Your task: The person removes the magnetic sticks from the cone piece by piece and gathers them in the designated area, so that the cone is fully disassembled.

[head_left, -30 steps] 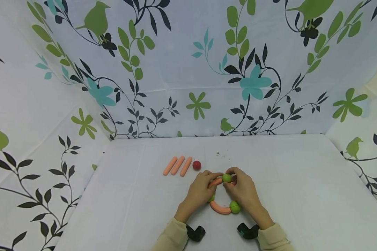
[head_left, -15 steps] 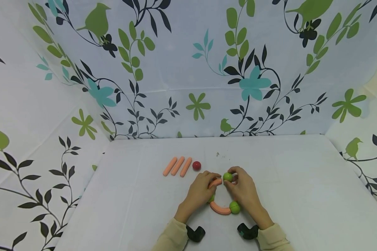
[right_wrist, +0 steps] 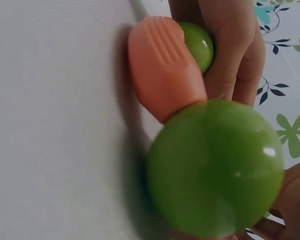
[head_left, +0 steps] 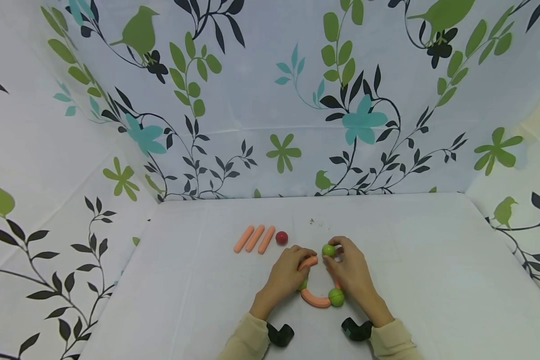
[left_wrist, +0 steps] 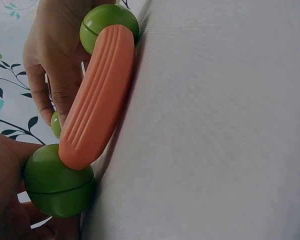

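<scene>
A ring of curved orange sausage-like pieces and green balls lies on the white table. My left hand [head_left: 290,272] grips the upper-left orange piece [head_left: 309,261] in the head view. My right hand [head_left: 348,267] pinches the top green ball [head_left: 328,250] between thumb and fingers, with a gap between it and that orange piece. Below, a curved orange piece [left_wrist: 100,95] joins a green ball [left_wrist: 60,182] by my left hand to another green ball [right_wrist: 215,170] under my right palm. A further orange piece [head_left: 337,284] is mostly hidden by my right hand.
Several loose parts lie behind my left hand: straight orange sticks [head_left: 254,238] side by side and a red ball [head_left: 281,238]. Black wrist cameras [head_left: 280,335] hang inside both cuffs. A patterned cloth [head_left: 261,100] stands behind the table.
My right hand has drawn the top green ball away and to the upper right, parting it from the upper-left orange piece. My left hand has stayed almost still.
</scene>
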A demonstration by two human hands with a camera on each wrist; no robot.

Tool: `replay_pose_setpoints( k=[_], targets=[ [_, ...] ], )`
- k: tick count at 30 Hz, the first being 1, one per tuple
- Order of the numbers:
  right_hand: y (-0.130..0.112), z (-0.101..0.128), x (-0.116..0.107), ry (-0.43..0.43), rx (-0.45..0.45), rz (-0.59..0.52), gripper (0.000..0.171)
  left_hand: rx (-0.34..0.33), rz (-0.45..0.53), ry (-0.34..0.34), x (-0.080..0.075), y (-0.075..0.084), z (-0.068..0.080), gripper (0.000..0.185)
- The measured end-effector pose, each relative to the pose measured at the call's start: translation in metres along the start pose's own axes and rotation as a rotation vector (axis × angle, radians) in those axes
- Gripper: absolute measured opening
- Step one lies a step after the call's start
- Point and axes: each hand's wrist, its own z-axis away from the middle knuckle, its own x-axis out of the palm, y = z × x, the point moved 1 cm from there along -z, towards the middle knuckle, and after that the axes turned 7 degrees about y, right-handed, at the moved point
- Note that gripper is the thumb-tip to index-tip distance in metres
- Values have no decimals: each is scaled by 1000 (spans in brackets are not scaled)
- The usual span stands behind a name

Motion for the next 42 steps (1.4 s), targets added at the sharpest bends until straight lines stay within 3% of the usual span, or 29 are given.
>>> replay_pose_setpoints(
  k=[10, 21, 32, 42],
  targets=[
    [1, -13, -11, -89, 15, -42, 40, 24, 18, -23, -5, -2, -5, 31],
    [2, -48, -16, -331, -168, -133, 35, 51, -19, -93, -20, 6, 1, 36],
    [-5, -66, 0, -556, -255, -179, 38, 328, -335, -25, -32, 27, 35, 27],
    [-9, -76, 18, -628, -243, -153, 36, 495, -359, -112, -35, 38, 46, 24]
  ],
)
